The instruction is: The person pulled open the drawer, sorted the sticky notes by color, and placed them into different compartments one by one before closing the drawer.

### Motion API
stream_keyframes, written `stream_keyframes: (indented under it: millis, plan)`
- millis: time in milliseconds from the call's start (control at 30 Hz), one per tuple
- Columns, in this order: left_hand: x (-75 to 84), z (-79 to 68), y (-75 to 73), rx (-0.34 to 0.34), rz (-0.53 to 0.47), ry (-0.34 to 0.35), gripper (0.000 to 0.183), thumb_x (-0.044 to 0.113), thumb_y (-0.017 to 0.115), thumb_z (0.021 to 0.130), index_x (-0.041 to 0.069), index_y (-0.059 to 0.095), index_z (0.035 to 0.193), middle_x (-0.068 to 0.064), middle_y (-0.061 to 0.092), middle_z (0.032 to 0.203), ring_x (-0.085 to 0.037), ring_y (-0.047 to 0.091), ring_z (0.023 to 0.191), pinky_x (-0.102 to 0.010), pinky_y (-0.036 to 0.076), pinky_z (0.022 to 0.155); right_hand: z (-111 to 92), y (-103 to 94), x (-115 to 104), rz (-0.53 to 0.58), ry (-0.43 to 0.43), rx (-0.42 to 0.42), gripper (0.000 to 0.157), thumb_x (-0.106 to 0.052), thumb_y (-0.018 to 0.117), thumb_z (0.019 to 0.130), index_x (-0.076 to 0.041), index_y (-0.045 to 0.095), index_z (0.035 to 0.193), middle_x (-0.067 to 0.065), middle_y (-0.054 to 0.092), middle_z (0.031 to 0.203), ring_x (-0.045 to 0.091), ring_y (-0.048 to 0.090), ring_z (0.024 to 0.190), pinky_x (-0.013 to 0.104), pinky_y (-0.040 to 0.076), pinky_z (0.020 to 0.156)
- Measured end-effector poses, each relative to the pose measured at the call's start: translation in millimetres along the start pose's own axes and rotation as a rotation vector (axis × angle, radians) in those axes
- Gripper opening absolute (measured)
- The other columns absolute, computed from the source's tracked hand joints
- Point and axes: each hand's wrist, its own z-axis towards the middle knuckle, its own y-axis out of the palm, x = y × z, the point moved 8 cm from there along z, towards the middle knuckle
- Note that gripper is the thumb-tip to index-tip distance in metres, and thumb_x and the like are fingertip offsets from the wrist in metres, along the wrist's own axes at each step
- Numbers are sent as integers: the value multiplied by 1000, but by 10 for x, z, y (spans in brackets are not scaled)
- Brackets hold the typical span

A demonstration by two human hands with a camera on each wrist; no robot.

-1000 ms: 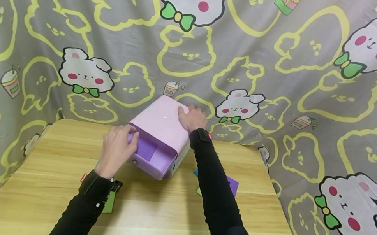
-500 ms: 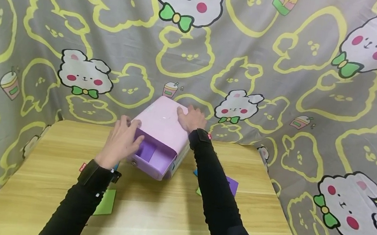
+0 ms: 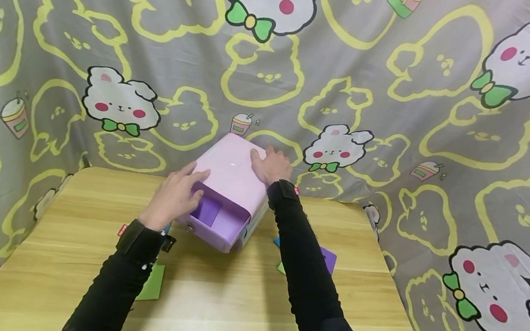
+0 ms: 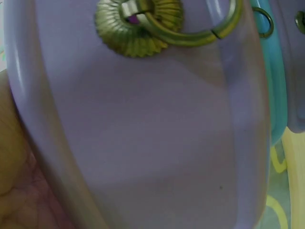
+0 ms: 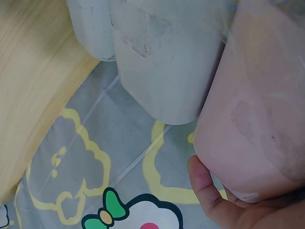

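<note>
We're starting against a grey curtain (image 3: 173, 60) covered in yellow outlines and rabbit faces, hanging behind a pale wooden table (image 3: 206, 318). Toward the far edge, the pink cabinet (image 3: 232, 170) is standing between our two hands, skewed to the table, its front facing us and a little to our left.

Here's the relation everything is turning on, as we're judging it: the diagonal. Our left hand (image 3: 174, 196) is lying across the near-left front corner, our right hand (image 3: 272, 166) is gripping the far-right edge. The cabinet's depth is running away from our left hand, back and rightward, so the left is the nearer one to the lilac drawer (image 3: 208, 237), which is sitting partly out.

We're seeing the left fingers spreading loosely, a gap between thumb and forefinger, touching the corner; how firmly, we can't tell. The right thumb is lying on top, and its wrist view is showing fingers bending round the pink end.

Up close, a brass ring handle (image 4: 195, 38) is hanging on the lilac front. Away from the cabinet, a green card (image 3: 153, 283) is lying beside the left sleeve, while a purple card (image 3: 328, 258) is peeking out past the right sleeve.
</note>
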Motion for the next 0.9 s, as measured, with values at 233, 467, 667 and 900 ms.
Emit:
stream_keyframes:
  millis: [233, 467, 667, 900]
  plan:
    - [-42, 10, 44, -38, -10, -63, 58, 8, 58, 92, 15, 51, 149, -24, 34, 162, -58, 49, 130, -72, 51, 90, -24, -2, 8, 9, -2, -1, 78, -69, 28, 98, -18, 39, 156, 20, 46, 155, 43, 44, 142, 58, 39, 114]
    - [-54, 48, 26, -38, -19, -69, 53, 4, 55, 91, 15, 53, 143, -21, 38, 157, -57, 49, 124, -69, 54, 82, -6, 5, 4, 3, -4, 6, 79, -70, 27, 98, -18, 40, 155, 19, 47, 155, 42, 45, 141, 58, 40, 114]
    - [-31, 127, 1, -56, 0, -18, 63, -4, 57, 86, 13, 49, 146, -25, 40, 152, -59, 50, 117, -68, 50, 90, 16, 8, 27, 12, -2, -16, 79, -71, 27, 98, -17, 38, 156, 19, 44, 157, 43, 42, 144, 59, 39, 115]
    - [-82, 203, -23, -121, -17, 35, 80, -17, 58, 78, 11, 47, 151, -30, 35, 157, -60, 47, 132, -73, 39, 108, -9, -23, 22, 20, -9, -30, 79, -70, 27, 98, -18, 37, 157, 19, 42, 159, 43, 40, 145, 59, 37, 117]
